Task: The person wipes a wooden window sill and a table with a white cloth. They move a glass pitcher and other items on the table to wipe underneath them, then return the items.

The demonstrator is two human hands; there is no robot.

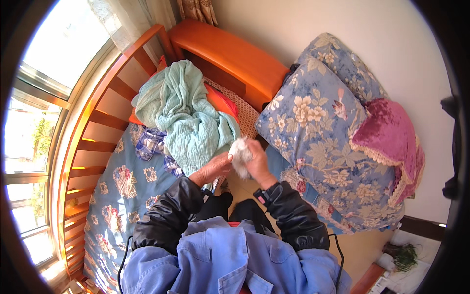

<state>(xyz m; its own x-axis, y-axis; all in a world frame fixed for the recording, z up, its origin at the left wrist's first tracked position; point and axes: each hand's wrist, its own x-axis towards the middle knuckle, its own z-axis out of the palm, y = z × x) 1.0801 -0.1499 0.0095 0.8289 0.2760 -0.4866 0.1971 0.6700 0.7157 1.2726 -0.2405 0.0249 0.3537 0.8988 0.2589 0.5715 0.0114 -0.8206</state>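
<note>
Both hands are close together in front of my body, above the gap between the bed and the floral cushions. My right hand (258,161) grips a fluffy white-grey bundle (241,156), whose exact kind I cannot tell. At the bundle's left side is my left hand (216,167), fingers drawn together with the thumb up by its edge; whether it pinches the bundle is unclear. Just beyond my left hand lies a crumpled mint-green blanket (191,128), heaped over red-orange cloth (220,101).
A wooden bed rail (88,117) runs along the window. Blue floral bedding (125,183) and a checked cloth (149,143) lie on the left. Large floral cushions (315,117) with a pink velvet cover (385,136) stand at right. Behind is an orange wooden cabinet (231,51).
</note>
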